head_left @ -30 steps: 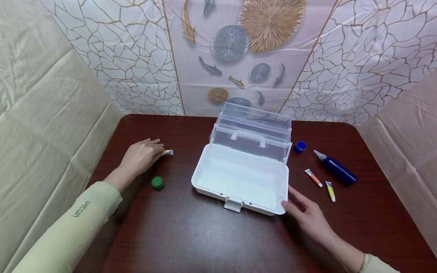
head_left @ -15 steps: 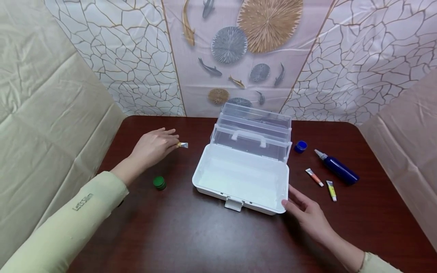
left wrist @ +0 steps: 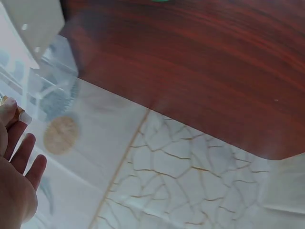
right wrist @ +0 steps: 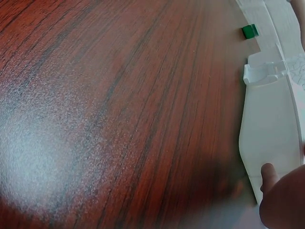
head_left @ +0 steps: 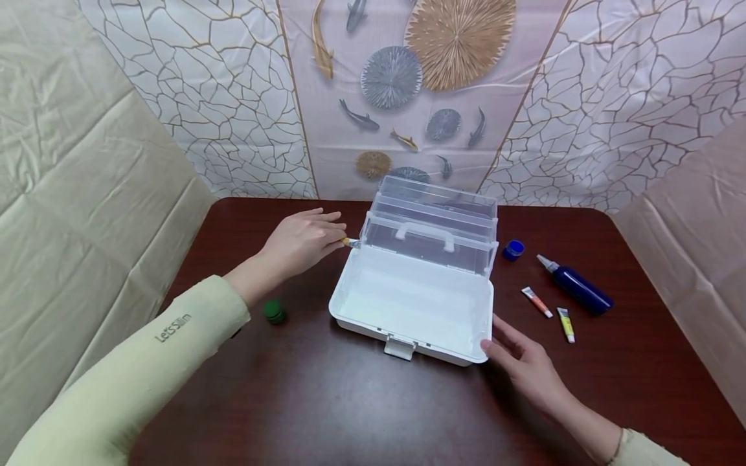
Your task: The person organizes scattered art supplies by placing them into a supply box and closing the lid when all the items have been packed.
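Note:
A small paint tube (head_left: 352, 243), yellow with a silver crimped end, is pinched by my left hand (head_left: 305, 243) beside the box's back left corner. In the left wrist view, the tube's pale cap (left wrist: 25, 118) sticks out between thumb and fingers. The white plastic storage box (head_left: 408, 291) stands with its clear lid (head_left: 431, 226) raised and nothing inside it. At the box's front right corner my right hand (head_left: 527, 369) holds on, thumb at the front and fingers along the side. The right wrist view shows that thumb (right wrist: 269, 176) on the front wall.
A green jar (head_left: 274, 312) stands left of the box. On the right are a blue jar (head_left: 513, 250), a dark blue nozzle bottle (head_left: 577, 288), an orange tube (head_left: 537, 302) and a yellow tube (head_left: 565, 325). Patterned cloth hangs behind the brown table (head_left: 350, 408).
My left hand has carried the tube rightward and away from me, from the table's left side to the box's back left corner. The right hand has stayed at its corner.

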### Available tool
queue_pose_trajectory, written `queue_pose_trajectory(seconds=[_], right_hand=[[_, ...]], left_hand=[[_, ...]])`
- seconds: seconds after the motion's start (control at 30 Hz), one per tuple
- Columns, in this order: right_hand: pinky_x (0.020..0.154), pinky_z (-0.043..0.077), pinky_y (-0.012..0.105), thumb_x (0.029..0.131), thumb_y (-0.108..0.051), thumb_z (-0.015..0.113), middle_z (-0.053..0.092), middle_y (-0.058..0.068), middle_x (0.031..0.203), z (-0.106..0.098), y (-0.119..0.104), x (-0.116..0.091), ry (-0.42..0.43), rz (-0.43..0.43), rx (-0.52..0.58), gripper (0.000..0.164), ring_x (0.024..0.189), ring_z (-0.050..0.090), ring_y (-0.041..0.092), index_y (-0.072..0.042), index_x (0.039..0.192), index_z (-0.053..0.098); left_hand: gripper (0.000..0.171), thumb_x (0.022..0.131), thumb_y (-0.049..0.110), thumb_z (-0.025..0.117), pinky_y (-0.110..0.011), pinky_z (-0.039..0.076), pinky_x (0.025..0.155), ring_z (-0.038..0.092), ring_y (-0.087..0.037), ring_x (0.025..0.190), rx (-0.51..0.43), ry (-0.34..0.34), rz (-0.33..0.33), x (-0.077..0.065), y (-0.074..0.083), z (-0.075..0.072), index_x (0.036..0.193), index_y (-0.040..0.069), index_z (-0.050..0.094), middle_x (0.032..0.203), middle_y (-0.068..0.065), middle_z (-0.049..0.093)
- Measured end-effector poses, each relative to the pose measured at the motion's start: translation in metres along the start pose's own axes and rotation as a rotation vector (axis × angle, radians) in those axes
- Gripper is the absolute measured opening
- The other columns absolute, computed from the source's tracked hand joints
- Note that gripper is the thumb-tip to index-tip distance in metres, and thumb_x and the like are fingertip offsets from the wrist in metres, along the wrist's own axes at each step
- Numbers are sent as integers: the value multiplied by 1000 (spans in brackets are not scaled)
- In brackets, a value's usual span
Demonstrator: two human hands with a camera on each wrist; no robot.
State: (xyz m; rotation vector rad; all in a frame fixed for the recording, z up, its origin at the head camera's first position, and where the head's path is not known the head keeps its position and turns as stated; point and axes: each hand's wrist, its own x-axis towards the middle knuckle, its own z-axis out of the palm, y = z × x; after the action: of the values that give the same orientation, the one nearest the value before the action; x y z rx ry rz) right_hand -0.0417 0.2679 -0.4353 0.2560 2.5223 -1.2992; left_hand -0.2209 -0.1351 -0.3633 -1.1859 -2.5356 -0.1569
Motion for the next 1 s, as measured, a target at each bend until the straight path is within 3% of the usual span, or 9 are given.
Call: queue_pose_trajectory(seconds=[0.1,0.3,0.47,0.6,0.8,1.0], right_hand=[[92,49,13,106,-48,66,43,23,165,0,0,0,6,-7,0,77,146,47,35,-9,167,37],[105,54,32,106,-50,65,40,23,166,0,1,1,-3,6,-5,79,148,45,36,-10,167,36],[92,49,13,106,-49,66,41,23,166,-1,0,1,-1,5,15,78,147,46,35,-9,167,36],[88,47,8,106,-47,66,42,23,165,0,1,-1,4,-1,22,77,146,47,35,-9,167,37],[89,50,11,107,-45,67,44,22,164,0,1,-1,14,-5,18,75,144,50,33,-9,166,38],[91,50,12,107,-44,66,43,22,165,0,0,0,5,7,25,75,145,49,34,-10,167,37]], left_hand=[[26,102,21,76,-42,46,122,65,-22,133,3,-14,14,9,7,0,124,8,81,124,-4,78],[22,105,20,72,-44,46,122,65,-21,133,9,-27,69,24,19,3,121,11,82,123,0,79],[16,105,20,72,-45,48,120,67,-22,131,30,-31,125,32,28,8,114,13,83,119,1,80],[18,103,21,74,-43,50,119,68,-22,129,66,-35,154,36,35,14,117,14,84,121,-1,80],[18,103,21,75,-42,51,117,68,-22,130,63,-51,151,42,45,20,117,16,85,122,0,79],[20,105,24,71,-38,50,118,65,-19,133,51,-118,121,49,52,27,120,16,84,124,2,79]])
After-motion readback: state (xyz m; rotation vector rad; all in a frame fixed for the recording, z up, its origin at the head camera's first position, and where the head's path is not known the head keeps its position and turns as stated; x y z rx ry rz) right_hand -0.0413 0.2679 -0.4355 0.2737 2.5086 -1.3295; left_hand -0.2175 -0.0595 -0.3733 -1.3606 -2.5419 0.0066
